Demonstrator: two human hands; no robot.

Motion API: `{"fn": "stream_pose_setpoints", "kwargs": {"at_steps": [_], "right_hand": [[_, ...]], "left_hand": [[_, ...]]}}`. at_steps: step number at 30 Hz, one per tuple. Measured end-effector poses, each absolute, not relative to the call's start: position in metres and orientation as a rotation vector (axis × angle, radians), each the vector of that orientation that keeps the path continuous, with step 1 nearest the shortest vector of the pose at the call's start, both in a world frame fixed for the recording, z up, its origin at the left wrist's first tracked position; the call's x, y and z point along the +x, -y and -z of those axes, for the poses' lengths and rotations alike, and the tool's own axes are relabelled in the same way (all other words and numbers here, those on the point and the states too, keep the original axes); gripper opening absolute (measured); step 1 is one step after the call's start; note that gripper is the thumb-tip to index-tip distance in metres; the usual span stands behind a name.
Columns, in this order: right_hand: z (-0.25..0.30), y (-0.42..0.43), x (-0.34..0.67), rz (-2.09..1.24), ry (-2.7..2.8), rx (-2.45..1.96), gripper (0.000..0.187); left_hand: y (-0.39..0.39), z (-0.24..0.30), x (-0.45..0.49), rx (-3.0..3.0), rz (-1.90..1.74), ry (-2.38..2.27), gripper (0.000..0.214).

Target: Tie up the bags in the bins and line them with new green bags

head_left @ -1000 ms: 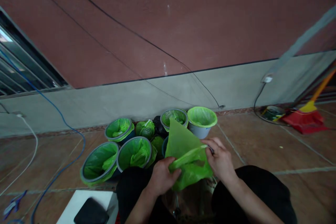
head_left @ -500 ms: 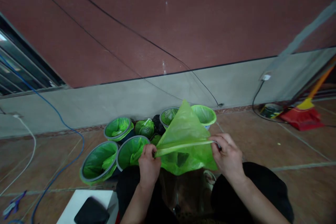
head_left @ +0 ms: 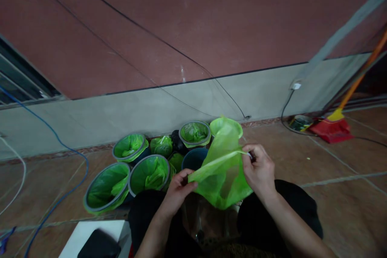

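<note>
Both my hands hold a thin green plastic bag (head_left: 222, 169) by its top edge, above my knees. My left hand (head_left: 178, 187) pinches the bag's left corner. My right hand (head_left: 260, 169) pinches the right end of the edge, fingers closed. The bag hangs loose between them and its far flap stands up in front of a green-lined bin (head_left: 226, 125). Just beyond the bag sits an unlined dark blue bin (head_left: 195, 158).
Several small bins with green liners (head_left: 149, 173) (head_left: 105, 187) (head_left: 130, 147) (head_left: 195, 133) cluster on the tiled floor by the wall. A red broom head (head_left: 331, 129) lies at the right. Cables (head_left: 57, 197) run over the floor at left. A white box with a black object (head_left: 96, 242) sits near my left knee.
The bag's raised flap has dropped and the bag hangs narrower. My left hand moved right and lower along the edge. The view shifted slightly, and the blue bin now shows.
</note>
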State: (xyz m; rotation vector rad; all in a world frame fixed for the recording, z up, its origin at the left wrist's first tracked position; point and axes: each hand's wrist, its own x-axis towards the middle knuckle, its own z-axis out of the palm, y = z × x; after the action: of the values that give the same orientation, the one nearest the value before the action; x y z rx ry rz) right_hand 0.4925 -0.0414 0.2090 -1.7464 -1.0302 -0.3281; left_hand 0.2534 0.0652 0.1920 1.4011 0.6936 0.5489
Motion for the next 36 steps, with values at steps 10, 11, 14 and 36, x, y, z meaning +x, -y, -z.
{"fn": "stream_pose_setpoints", "kwargs": {"at_steps": [10, 11, 14, 36], "right_hand": [[-0.216, 0.044, 0.512, 0.389, 1.008, -1.810, 0.017], [-0.216, 0.045, 0.512, 0.404, 1.030, -1.814, 0.017], [-0.214, 0.048, 0.509, 0.445, 1.152, -1.816, 0.016], [-0.258, 0.004, 0.428, 0.411, 1.755, -1.994, 0.049]], "left_hand": [[-0.071, -0.190, 0.256, 1.510, -0.607, -0.780, 0.026], [-0.073, -0.189, 0.258, 1.607, -0.686, -0.882, 0.022], [-0.079, -0.186, 0.264, 1.841, -0.945, -1.239, 0.015], [-0.073, -0.185, 0.311, 2.549, -1.356, -1.006, 0.020]]}}
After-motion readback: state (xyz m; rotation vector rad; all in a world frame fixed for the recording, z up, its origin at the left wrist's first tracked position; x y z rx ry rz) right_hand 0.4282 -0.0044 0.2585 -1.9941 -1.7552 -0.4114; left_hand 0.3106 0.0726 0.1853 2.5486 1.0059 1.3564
